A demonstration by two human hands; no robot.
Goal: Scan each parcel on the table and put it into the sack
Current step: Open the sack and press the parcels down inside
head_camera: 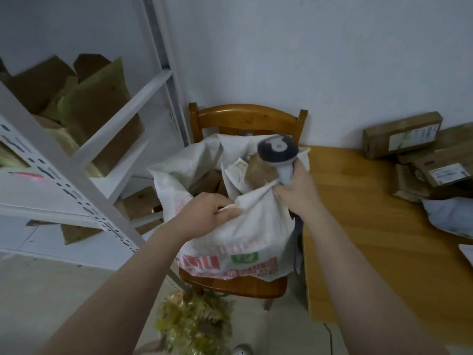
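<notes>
on the chair (249,116), our left hand (204,212) bunches the sack (238,234) rim; our right hand (298,192) pinches it at three o'clock, also gripping the scanner (279,152). soft, slack cloth: we judge the rim the best hold. stiff parcels (401,134) wait on the tabletop (371,226).

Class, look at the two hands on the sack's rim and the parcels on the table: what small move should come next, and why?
Probably the left hand should let go of the sack and reach for a boxed parcel on the table. The sack sits open on the chair with parcels already inside, the right hand holds the scanner along with the rim, and several parcels lie unscanned.
</notes>
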